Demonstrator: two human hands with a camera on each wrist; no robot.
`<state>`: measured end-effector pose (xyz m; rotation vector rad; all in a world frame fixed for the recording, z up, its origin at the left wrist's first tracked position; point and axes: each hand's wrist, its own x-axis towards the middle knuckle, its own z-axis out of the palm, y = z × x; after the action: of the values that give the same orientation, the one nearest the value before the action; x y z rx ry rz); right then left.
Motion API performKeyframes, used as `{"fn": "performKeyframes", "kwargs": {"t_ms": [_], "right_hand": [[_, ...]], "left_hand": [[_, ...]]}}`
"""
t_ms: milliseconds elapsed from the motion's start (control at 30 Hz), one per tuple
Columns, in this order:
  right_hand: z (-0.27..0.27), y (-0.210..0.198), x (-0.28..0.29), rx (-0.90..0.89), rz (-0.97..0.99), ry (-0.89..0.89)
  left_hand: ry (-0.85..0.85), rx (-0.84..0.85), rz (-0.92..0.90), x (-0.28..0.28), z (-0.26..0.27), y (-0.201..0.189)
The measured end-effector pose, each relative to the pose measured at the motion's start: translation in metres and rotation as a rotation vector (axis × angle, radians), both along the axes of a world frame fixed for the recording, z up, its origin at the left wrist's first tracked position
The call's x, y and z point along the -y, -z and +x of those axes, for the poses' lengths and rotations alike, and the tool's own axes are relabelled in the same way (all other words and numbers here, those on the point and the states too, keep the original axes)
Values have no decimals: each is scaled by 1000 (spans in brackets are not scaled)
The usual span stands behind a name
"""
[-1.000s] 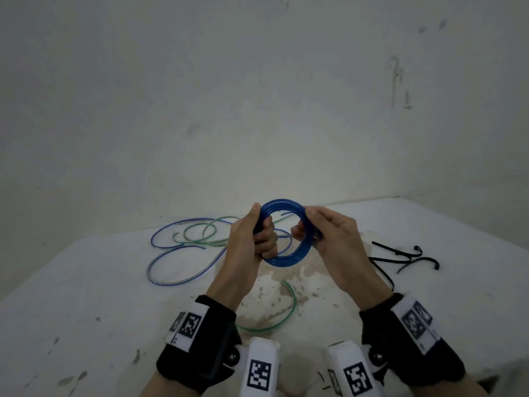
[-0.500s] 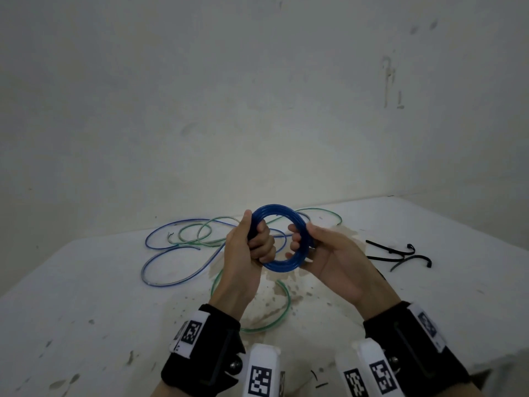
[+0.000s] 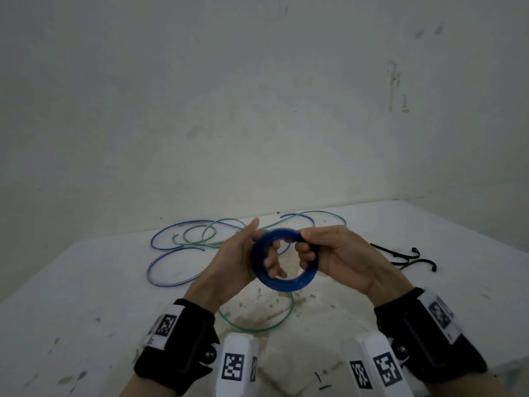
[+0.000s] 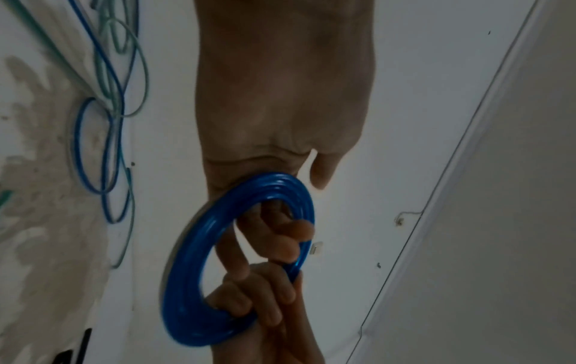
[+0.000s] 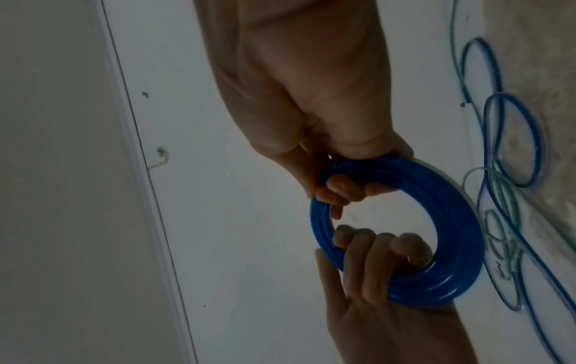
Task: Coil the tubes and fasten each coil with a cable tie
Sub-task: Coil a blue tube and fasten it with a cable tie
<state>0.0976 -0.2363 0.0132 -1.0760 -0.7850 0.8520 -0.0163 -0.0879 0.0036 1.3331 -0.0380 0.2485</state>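
A: Blue coil (image 3: 284,260), centre of the head frame, held up off the counter (image 3: 86,282). Several turns, wound tight.

B: Grip?

A: Left hand (image 3: 229,265) on the coil's left side, fingers (image 3: 272,263) curled through the opening. Right hand (image 3: 343,259) on the right side, thumb on top, fingers (image 3: 305,255) hooked inside the ring. Both clamp the turns together.

B: Wrist views agree?

A: Yes. Left wrist shows the coil (image 4: 199,271) wrapped by both sets of fingers; right wrist the same (image 5: 452,246).

B: Rest of the counter?

A: Loose blue tube (image 3: 171,262) and green tube (image 3: 257,328) sprawled left and below centre. Black cable ties (image 3: 406,257) lying at right, apart from the hands.
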Motion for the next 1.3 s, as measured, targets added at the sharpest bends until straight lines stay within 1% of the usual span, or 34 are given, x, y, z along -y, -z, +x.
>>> {"fn": "performKeyframes", "kwargs": {"t_ms": [67, 133, 300, 400, 467, 500, 567, 633, 667, 733, 767, 800, 833, 933, 1000, 1033, 1067, 1133, 1167, 1233, 1267, 1300], "right_hand": [[0, -1, -1, -11, -15, -33], [-1, -2, -2, -64, -26, -88], [4, 7, -4, -166, -57, -142], [7, 14, -3, -164, -88, -105], [16, 17, 1, -100, -125, -7], [24, 18, 4, -33, -159, 58], [45, 16, 17, 176, -301, 221], [74, 16, 32, 443, -551, 372], [88, 19, 38, 582, -709, 396], [106, 29, 45, 816, -1062, 346], [110, 35, 46, 902, -1221, 305], [112, 41, 44, 971, -1340, 262], [114, 46, 43, 1022, -1402, 231], [109, 51, 36, 1214, -1438, 180], [103, 51, 30, 1362, -1441, 147], [101, 50, 27, 1403, -1440, 129], [101, 49, 25, 1400, -1421, 113], [102, 40, 24, 1297, -1290, 108], [103, 31, 25, 1237, -1158, 147], [95, 9, 30, 1115, -765, 304], [85, -3, 33, 990, -525, 366], [73, -16, 35, 842, -289, 385]], "left_hand": [[17, -41, 50, 1, -2, -4], [39, -36, 29, 5, -3, -5], [-49, -9, -40, 15, -1, 8], [-121, -50, -39, 20, 4, 16], [-152, -61, -56, 24, 8, 20], [-160, -61, -72, 25, 11, 21], [-178, -59, -114, 24, 15, 22], [-196, -50, -161, 21, 18, 24], [-203, -43, -180, 20, 19, 24], [-209, -33, -217, 18, 21, 26], [-208, -31, -239, 17, 22, 26], [-207, -31, -262, 16, 24, 27], [-206, -32, -283, 16, 25, 28], [-214, -36, -320, 16, 29, 29], [-219, -40, -340, 17, 30, 30], [-221, -41, -351, 17, 30, 30], [-222, -42, -361, 17, 30, 30], [-224, -34, -379, 15, 30, 31], [-227, -26, -390, 13, 30, 31], [-235, -9, -418, 10, 30, 30], [-242, -1, -429, 9, 30, 30], [-251, 10, -436, 8, 30, 29]]}}
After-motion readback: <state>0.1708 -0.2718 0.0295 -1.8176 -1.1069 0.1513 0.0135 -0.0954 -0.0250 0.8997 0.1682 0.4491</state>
